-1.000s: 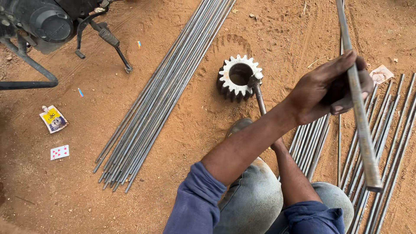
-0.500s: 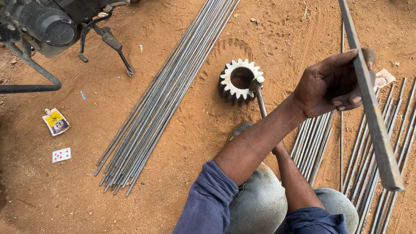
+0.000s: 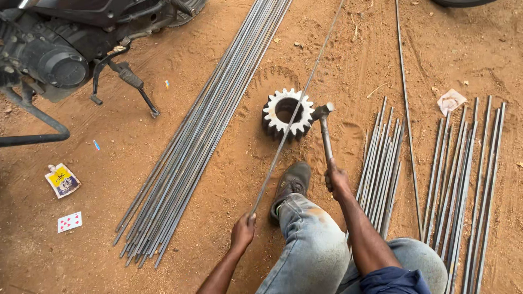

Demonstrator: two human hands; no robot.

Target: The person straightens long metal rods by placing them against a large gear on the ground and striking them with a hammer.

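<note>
Rod work on bare dirt: our left hand (image 3: pixel 243 231) is clamped on the near end of a long thin steel rod (image 3: pixel 297 109), lying across a toothed gear (image 3: pixel 287 113). Our right hand (image 3: pixel 336 178) is closed on a hammer (image 3: pixel 324 130) by its handle. We judge the rod stiff but whippy, best held low. A yellow sachet (image 3: pixel 62 179) and a playing card (image 3: pixel 70 221) lie left.

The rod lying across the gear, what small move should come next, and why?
Probably lift the hammer and strike the rod where it crosses the gear: the left hand grips the rod's near end, and the right hand holds the hammer with its head beside the gear.
</note>
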